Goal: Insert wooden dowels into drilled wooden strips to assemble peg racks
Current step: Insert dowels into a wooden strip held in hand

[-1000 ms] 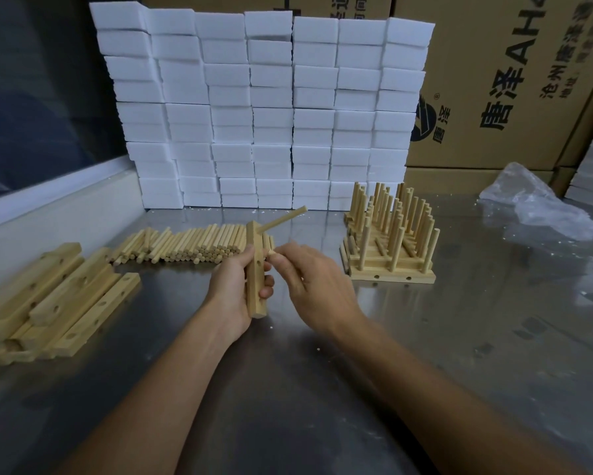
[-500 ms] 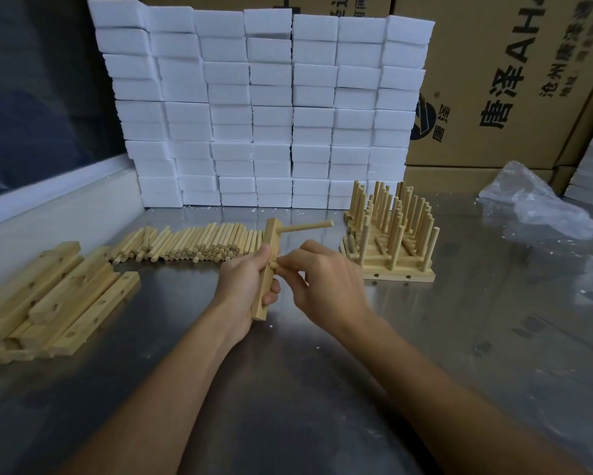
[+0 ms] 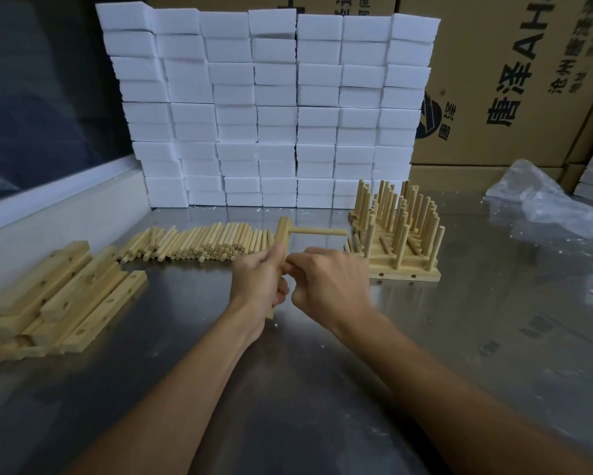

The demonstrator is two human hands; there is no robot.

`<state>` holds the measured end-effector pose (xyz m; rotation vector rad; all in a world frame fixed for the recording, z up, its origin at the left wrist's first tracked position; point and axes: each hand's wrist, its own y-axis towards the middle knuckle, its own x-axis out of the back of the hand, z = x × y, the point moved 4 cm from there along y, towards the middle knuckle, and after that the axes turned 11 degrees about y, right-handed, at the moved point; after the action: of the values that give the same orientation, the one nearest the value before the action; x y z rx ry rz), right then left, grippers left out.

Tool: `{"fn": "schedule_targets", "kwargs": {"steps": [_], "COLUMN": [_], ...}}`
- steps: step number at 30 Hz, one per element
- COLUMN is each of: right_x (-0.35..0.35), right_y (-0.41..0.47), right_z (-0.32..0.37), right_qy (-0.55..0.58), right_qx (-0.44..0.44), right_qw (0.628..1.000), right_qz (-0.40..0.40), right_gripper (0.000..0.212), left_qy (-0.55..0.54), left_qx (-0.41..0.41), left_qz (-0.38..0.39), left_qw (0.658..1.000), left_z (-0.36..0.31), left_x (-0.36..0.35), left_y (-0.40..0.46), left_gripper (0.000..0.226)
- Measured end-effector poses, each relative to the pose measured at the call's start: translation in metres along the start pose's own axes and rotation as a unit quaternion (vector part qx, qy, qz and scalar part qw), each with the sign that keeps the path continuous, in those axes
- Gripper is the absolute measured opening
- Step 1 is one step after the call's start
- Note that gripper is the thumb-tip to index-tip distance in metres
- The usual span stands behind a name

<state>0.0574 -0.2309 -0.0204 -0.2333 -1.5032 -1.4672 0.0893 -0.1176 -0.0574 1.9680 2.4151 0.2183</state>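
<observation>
L hand (image 3: 259,282) grips strip (image 3: 281,234) upright, one peg (image 3: 317,232) above grip; R hand (image 3: 329,286) pinches second peg at strip, mostly hidden.

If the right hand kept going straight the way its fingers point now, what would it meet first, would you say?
The right hand points left at the wooden strip held upright by the left hand. Its fingertips look already at the strip, so that comes first, though exact contact is hard to judge.

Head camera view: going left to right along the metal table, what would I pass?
Pile of drilled wooden strips → row of loose wooden dowels → left hand gripping a wooden strip → right hand → finished peg racks → crumpled clear plastic bag.
</observation>
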Motion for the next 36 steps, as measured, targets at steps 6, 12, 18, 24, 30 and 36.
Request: {"fn": "schedule_targets", "kwargs": {"steps": [6, 12, 18, 24, 30, 36], "right_x": [-0.004, 0.0, -0.013, -0.017, -0.012, -0.037], "right_y": [0.001, 0.002, 0.009, 0.003, 0.002, 0.011], "right_z": [-0.007, 0.006, -0.01, -0.02, -0.022, -0.041], "right_qy": [0.07, 0.01, 0.147, 0.171, 0.288, 0.254], "right_qx": [-0.077, 0.008, -0.164, -0.153, -0.09, -0.211], "right_qw": [0.995, 0.999, 0.974, 0.973, 0.952, 0.943], "right_qz": [-0.007, -0.039, 0.049, 0.041, -0.061, 0.042], "right_gripper": [0.037, 0.039, 0.029, 0.026, 0.024, 0.028], "left_qy": [0.047, 0.051, 0.103, 0.089, -0.04, -0.25], "left_qx": [-0.029, -0.007, -0.111, -0.067, 0.068, 0.172], "left_qz": [0.001, -0.008, -0.039, -0.02, -0.116, -0.144], "left_qw": [0.998, 0.999, 0.988, 0.994, 0.99, 0.942], "left_z": [0.0, 0.001, -0.01, -0.004, 0.009, 0.019], "left_x": [-0.002, 0.0, 0.002, 0.001, 0.027, 0.052], "left_y": [0.0, 0.002, 0.0, 0.001, 0.014, 0.026], "left_gripper": [0.045, 0.044, 0.043, 0.038, 0.032, 0.02]}}
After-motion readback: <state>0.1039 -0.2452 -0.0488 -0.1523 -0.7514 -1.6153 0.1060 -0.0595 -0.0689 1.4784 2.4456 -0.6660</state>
